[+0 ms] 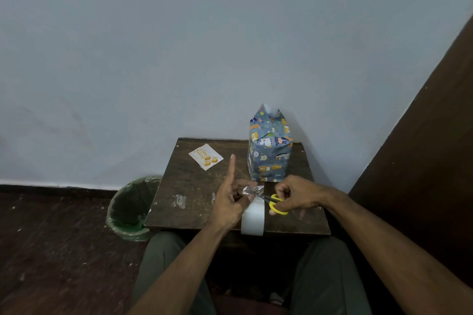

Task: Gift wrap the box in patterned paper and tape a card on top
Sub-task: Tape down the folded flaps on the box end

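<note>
Your tall box wrapped in blue animal-print paper stands upright at the counter's one o'clock corner, its top flaps sticking up. The white card with gold balloons lies flat at eleven o'clock. Nearer you, your left hand pinches crumpled clear tape, forefinger straight up. At its three o'clock, your right hand grips yellow-handled scissors, blades at the tape.
</note>
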